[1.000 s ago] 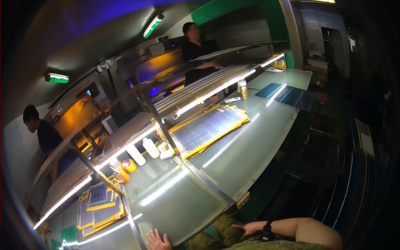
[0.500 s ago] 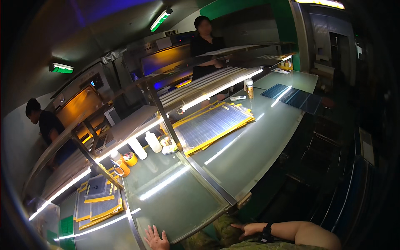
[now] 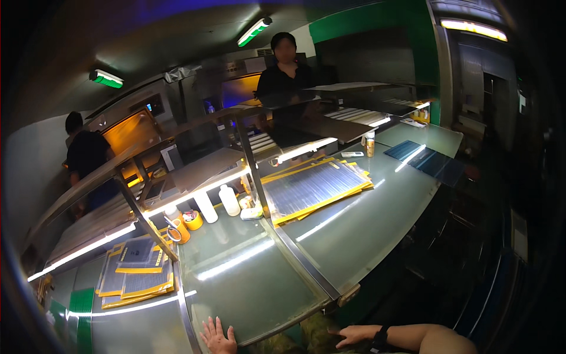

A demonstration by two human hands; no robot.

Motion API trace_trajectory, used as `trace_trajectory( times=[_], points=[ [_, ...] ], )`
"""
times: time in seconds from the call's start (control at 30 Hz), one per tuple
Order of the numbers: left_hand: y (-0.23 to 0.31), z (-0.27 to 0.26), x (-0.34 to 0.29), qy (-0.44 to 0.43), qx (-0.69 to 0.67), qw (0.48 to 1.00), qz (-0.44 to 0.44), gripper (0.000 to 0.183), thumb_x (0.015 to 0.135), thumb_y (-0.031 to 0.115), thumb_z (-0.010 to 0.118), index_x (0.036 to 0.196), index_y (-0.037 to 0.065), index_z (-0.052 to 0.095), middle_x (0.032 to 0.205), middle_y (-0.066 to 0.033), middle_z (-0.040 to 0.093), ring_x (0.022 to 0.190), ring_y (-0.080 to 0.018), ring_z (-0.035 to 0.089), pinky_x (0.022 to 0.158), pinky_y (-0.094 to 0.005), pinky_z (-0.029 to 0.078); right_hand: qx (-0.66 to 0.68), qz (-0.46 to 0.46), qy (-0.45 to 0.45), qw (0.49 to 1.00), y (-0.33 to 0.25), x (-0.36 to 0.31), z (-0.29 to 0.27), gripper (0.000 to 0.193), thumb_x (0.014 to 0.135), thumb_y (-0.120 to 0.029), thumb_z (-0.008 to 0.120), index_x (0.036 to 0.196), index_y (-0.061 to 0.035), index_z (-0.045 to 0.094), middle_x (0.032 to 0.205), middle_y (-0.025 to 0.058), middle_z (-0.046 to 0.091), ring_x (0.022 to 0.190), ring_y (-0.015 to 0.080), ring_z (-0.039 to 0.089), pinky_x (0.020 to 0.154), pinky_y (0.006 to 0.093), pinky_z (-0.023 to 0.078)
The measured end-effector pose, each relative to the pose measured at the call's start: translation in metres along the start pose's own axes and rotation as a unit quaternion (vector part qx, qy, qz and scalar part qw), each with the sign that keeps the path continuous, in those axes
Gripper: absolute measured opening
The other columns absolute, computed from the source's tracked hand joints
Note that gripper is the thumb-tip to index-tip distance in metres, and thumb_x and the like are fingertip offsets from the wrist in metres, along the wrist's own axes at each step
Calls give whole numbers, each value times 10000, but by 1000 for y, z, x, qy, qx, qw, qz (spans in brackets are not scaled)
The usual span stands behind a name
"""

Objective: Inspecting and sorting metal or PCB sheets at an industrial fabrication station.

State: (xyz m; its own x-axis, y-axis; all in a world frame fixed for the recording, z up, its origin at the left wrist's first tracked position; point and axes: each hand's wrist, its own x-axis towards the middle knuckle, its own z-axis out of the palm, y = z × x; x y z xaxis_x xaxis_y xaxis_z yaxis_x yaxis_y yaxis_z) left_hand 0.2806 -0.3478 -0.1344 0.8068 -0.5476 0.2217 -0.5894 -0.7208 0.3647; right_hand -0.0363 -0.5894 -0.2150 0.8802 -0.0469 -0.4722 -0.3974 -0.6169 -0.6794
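My left hand (image 3: 217, 337) lies palm down at the front edge of the glass-topped table (image 3: 247, 301), fingers spread, holding nothing. My right hand (image 3: 355, 335) rests by my camouflage-patterned trousers (image 3: 315, 331), just off the table edge. Its index finger stretches out to the left and nothing shows in it; the other fingers are partly hidden. On that wrist is a dark watch (image 3: 379, 337). Beyond my hands, yellow-edged film sheets lie in a left stack (image 3: 138, 277) and a larger right stack (image 3: 318, 189).
Along the lit shelf stand a white bottle (image 3: 229, 200), an orange cup with scissors (image 3: 180, 229) and an orange tape roll (image 3: 192, 220). A spray can (image 3: 370, 144) and a dark striped sheet (image 3: 424, 160) lie farther right. Two people (image 3: 285, 76) stand beyond the shelf.
My view has turned slightly, shifting the scene. A dark panel now covers part of the striped shelf before the person across. The person at left has turned more away. My hands stay in place.
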Motion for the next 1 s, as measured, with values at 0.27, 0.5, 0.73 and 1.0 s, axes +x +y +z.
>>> trace_trajectory(
  times=[0.27,0.5,0.73,1.0],
  points=[
    [-5,0,3,46,74,996,32,548,852,418,463,1316,136,388,1311,-179,403,1192,-372,374,979,-473,297,197,-146,331,911,-22,-45,-253,347,942,-295,406,1174,-66,526,766,52,615,673,121,598,600,246,472],
    [1,-1,3,19,54,998,-1,553,845,439,458,1324,174,385,1339,-179,368,1229,-369,329,999,-518,235,450,-153,424,770,-62,23,-421,774,777,-616,517,1189,34,429,920,117,597,799,190,590,710,303,485],
    [1,5,-7,31,68,997,16,536,840,415,477,1308,161,413,1331,-173,384,1230,-392,318,1014,-511,212,618,-320,443,565,-76,140,-489,393,802,-305,630,1075,-57,496,923,74,567,838,207,562,708,326,497],
    [5,-4,3,25,65,997,28,526,853,412,466,1305,149,412,1290,-200,419,1195,-412,349,994,-508,251,598,-373,436,560,-36,66,-445,247,793,-26,543,1039,-45,531,1029,87,588,940,222,576,746,324,498]
  ],
)
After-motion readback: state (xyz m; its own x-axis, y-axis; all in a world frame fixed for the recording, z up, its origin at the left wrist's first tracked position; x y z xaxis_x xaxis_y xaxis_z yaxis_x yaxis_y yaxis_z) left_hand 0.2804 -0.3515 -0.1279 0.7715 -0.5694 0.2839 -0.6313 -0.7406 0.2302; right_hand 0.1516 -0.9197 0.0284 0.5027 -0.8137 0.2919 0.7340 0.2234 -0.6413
